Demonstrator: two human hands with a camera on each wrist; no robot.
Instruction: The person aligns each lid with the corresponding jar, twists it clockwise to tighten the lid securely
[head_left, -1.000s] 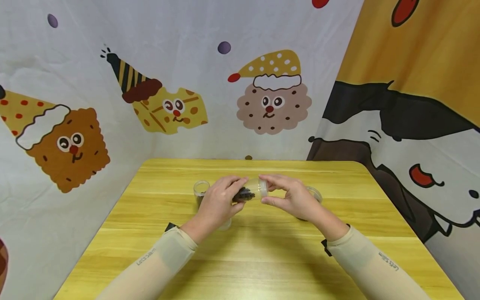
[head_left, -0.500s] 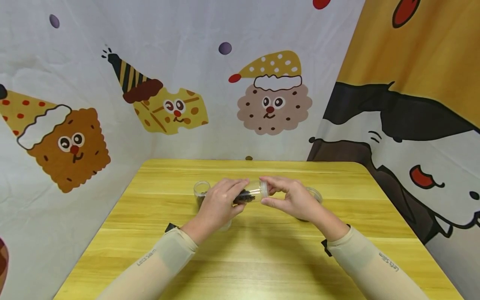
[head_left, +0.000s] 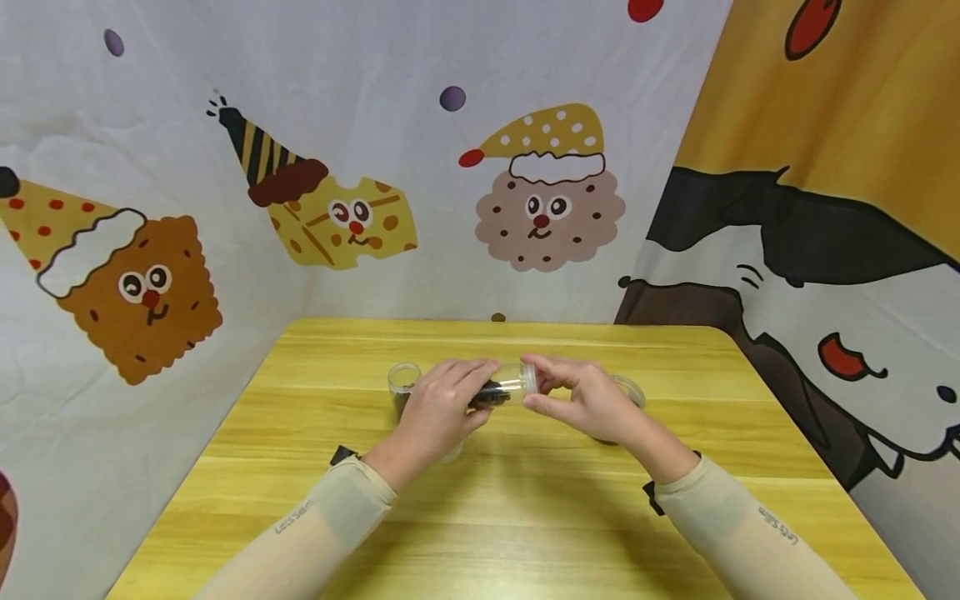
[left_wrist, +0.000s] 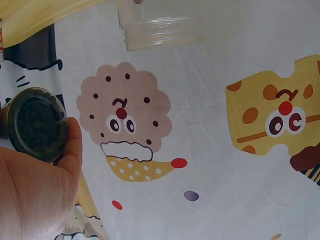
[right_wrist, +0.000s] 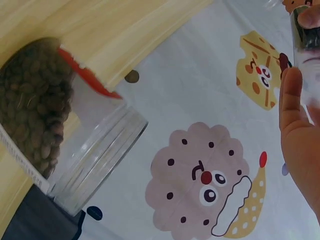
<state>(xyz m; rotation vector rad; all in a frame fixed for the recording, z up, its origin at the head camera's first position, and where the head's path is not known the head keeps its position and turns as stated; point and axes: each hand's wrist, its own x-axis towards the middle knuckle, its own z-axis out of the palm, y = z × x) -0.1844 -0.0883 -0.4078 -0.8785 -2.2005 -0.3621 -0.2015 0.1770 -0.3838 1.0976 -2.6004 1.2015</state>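
Note:
My left hand grips a small clear jar, which lies on its side above the table. Dark pieces are gathered in the jar's left part; their kind cannot be made out. Its dark round bottom shows in the left wrist view, beside the left palm. At the jar's other end, my right hand pinches the clear lid between thumb and fingers. The right wrist view catches part of the right hand at its edge, close to that jar.
Behind the left hand stands an uncovered clear jar with dark contents. A larger jar, partly hidden by the right hand, holds brown beans. Under the left wrist, a clear round piece lies on the wooden table.
Both hands keep nearly the same place around the jar. The right fingers have shifted slightly at the lid, and the head view has tilted up a little.

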